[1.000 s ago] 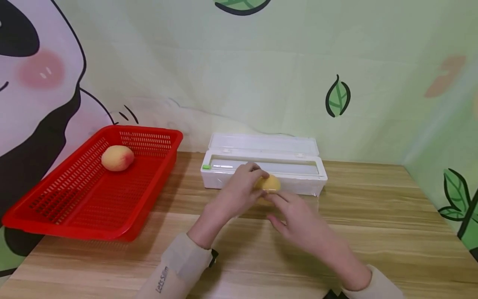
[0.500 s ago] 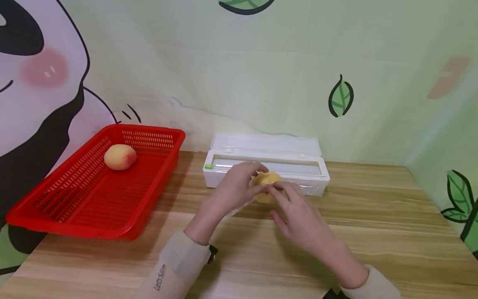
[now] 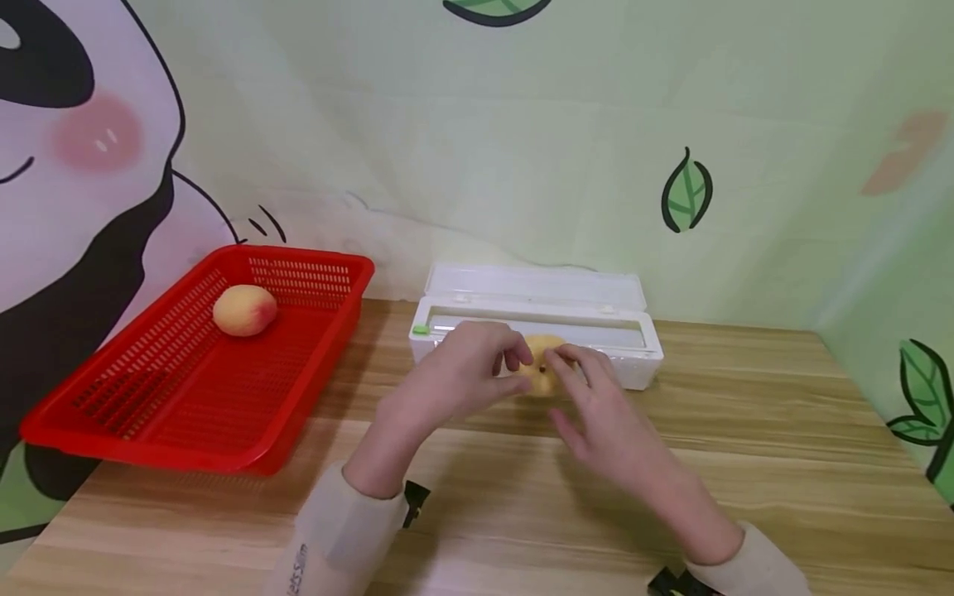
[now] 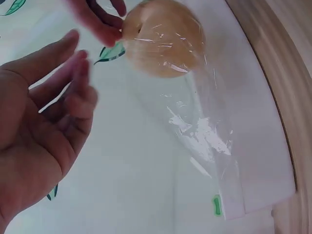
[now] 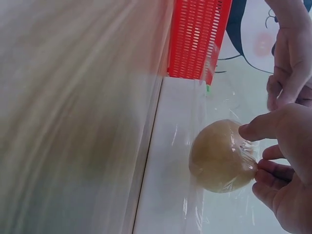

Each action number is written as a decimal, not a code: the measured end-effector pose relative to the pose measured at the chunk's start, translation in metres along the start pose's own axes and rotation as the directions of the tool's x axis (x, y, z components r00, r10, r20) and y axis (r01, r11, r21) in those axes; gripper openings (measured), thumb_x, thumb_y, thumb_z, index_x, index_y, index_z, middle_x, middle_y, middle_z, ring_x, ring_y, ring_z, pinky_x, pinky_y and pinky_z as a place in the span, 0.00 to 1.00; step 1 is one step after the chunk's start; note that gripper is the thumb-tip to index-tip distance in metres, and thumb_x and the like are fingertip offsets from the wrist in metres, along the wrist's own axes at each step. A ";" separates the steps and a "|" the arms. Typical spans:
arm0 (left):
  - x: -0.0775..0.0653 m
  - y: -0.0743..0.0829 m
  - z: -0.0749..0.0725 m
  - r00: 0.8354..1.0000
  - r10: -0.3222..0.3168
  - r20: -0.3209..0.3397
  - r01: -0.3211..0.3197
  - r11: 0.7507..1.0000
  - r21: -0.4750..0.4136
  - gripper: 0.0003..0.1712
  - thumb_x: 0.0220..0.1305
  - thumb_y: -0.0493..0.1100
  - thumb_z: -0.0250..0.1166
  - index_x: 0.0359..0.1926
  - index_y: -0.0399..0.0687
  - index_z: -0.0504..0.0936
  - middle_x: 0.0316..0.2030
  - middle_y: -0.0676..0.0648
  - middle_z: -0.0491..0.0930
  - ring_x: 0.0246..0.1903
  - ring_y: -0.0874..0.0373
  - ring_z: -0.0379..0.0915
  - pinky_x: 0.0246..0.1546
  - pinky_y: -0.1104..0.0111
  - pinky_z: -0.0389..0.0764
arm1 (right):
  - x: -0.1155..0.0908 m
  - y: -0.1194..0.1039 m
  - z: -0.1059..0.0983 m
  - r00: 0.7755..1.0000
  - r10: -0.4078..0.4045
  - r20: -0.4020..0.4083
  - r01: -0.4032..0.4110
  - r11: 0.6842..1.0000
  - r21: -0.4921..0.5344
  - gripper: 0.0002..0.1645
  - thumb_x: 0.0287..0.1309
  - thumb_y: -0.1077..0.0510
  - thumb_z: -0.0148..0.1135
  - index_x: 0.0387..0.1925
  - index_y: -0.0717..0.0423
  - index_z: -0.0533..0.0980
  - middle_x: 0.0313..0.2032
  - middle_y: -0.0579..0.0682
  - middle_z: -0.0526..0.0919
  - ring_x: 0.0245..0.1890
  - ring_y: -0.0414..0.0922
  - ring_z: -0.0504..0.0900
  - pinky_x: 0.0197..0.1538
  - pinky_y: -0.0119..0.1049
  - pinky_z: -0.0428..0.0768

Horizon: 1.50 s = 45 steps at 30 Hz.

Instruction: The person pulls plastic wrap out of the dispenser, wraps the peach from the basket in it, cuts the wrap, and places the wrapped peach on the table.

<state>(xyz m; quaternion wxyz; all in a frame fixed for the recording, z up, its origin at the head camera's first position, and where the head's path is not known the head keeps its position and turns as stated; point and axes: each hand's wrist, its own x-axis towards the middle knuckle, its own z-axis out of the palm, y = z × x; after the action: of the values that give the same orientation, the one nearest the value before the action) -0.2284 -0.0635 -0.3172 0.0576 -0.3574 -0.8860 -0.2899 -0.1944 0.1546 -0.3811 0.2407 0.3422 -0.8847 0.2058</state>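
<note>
A round yellow fruit (image 3: 542,352) with a dark stem spot is held up in front of a white cling film dispenser (image 3: 633,370). Clear cling film (image 4: 204,139) covers the fruit and trails off it in the left wrist view. My right hand (image 3: 599,418) holds the fruit from the right; in the right wrist view its thumb lies on the wrapped fruit (image 5: 217,158), with the other fingers at its edge. Beside it on the left, my left hand (image 3: 462,368) has loosely bent fingers, which the left wrist view shows apart from the fruit with nothing in them.
At the left stands a red slotted basket (image 3: 186,460) with one peach (image 3: 244,311) inside. The dispenser's lid (image 3: 532,287) is raised against the wall. A green slider (image 3: 421,329) sits at its left end. Everything stands on a wood-grain table (image 3: 745,463).
The fruit has turned so its dark stem spot shows. My left fingers have come away from it, and my right fingers have shifted to its right side. The view has drifted slightly.
</note>
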 end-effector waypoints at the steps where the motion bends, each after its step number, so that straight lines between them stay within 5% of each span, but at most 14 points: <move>1: -0.001 0.001 -0.001 0.999 -0.005 0.032 0.004 1.000 0.015 0.13 0.60 0.40 0.77 0.45 0.42 0.87 0.38 0.50 0.83 0.36 0.55 0.78 0.38 0.68 0.80 | 0.000 0.001 -0.001 1.000 0.006 -0.001 -0.006 1.000 0.008 0.40 0.54 0.68 0.75 0.67 0.70 0.69 0.63 0.66 0.69 0.64 0.62 0.69 0.63 0.53 0.75; 8: -0.001 0.003 0.006 0.983 -0.085 0.163 0.047 0.974 0.220 0.34 0.61 0.46 0.77 0.67 0.45 0.78 0.57 0.46 0.77 0.50 0.54 0.76 0.49 0.65 0.80 | 0.001 0.006 0.000 1.000 0.019 -0.022 -0.018 0.999 0.036 0.40 0.54 0.68 0.75 0.67 0.71 0.69 0.63 0.66 0.68 0.64 0.62 0.68 0.63 0.55 0.74; 26: 0.010 -0.009 0.035 0.997 -0.035 -0.069 0.050 0.972 0.228 0.39 0.56 0.44 0.81 0.63 0.39 0.72 0.56 0.42 0.72 0.53 0.53 0.73 0.54 0.65 0.79 | 0.014 0.014 0.006 0.986 0.079 -0.145 -0.071 0.996 0.056 0.40 0.42 0.72 0.80 0.59 0.68 0.72 0.60 0.66 0.71 0.61 0.63 0.70 0.58 0.54 0.77; 39: 0.014 -0.017 0.038 0.992 -0.010 -0.129 0.032 0.986 0.166 0.38 0.62 0.47 0.76 0.68 0.41 0.72 0.61 0.40 0.75 0.61 0.48 0.72 0.60 0.60 0.76 | 0.022 0.022 -0.004 0.967 0.229 -0.110 -0.219 0.971 0.096 0.43 0.46 0.67 0.82 0.63 0.70 0.71 0.62 0.65 0.77 0.63 0.62 0.71 0.65 0.57 0.71; 45: 0.015 -0.019 0.039 0.990 -0.038 -0.135 0.061 0.984 0.168 0.37 0.65 0.49 0.74 0.70 0.42 0.72 0.62 0.42 0.76 0.61 0.48 0.72 0.62 0.55 0.74 | 0.022 0.023 -0.007 0.968 0.159 -0.195 -0.154 0.987 0.040 0.46 0.37 0.62 0.88 0.60 0.66 0.74 0.64 0.63 0.74 0.64 0.63 0.68 0.62 0.65 0.65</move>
<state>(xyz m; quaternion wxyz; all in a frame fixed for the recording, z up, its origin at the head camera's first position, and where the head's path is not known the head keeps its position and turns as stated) -0.2484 -0.0437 -0.3536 0.1389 -0.3092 -0.9106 -0.2366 -0.2223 0.1631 -0.3676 0.3063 0.2519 -0.8780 0.2681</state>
